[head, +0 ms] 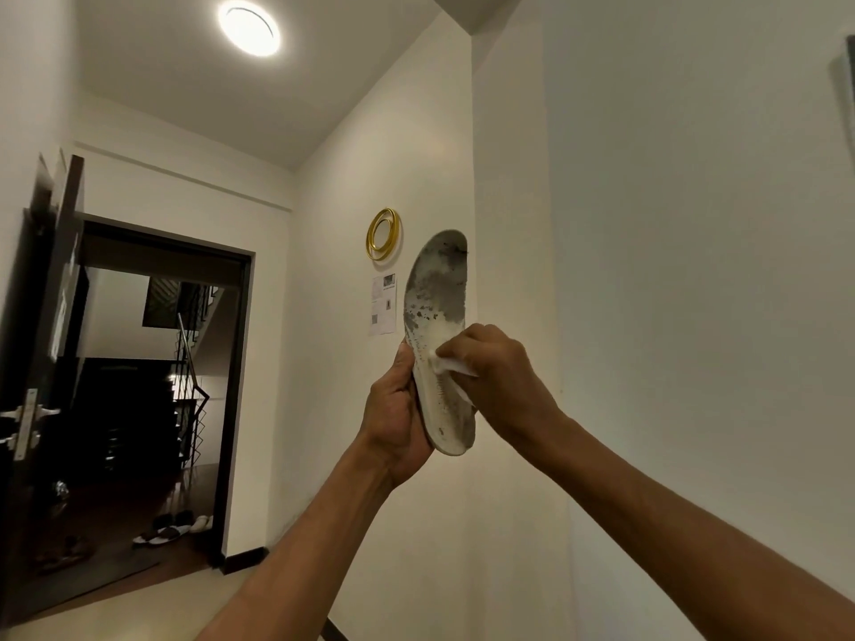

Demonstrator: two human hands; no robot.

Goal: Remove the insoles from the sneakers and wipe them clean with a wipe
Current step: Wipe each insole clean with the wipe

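Grey grime covers the upper half of the insole (437, 316), held upright before the wall. The left hand (398, 418) clasps its lower edge to steady it, while the right hand (495, 377) pinches a white wipe (451, 365) against its middle, probably scrubbing.

Warm, dim indoor light from a round ceiling lamp (249, 27) far upper left blown out to glare, open doorway (152, 386) at left falling into deep shadow, wide-angle bending at the edges, shoes there perhaps slightly blurred
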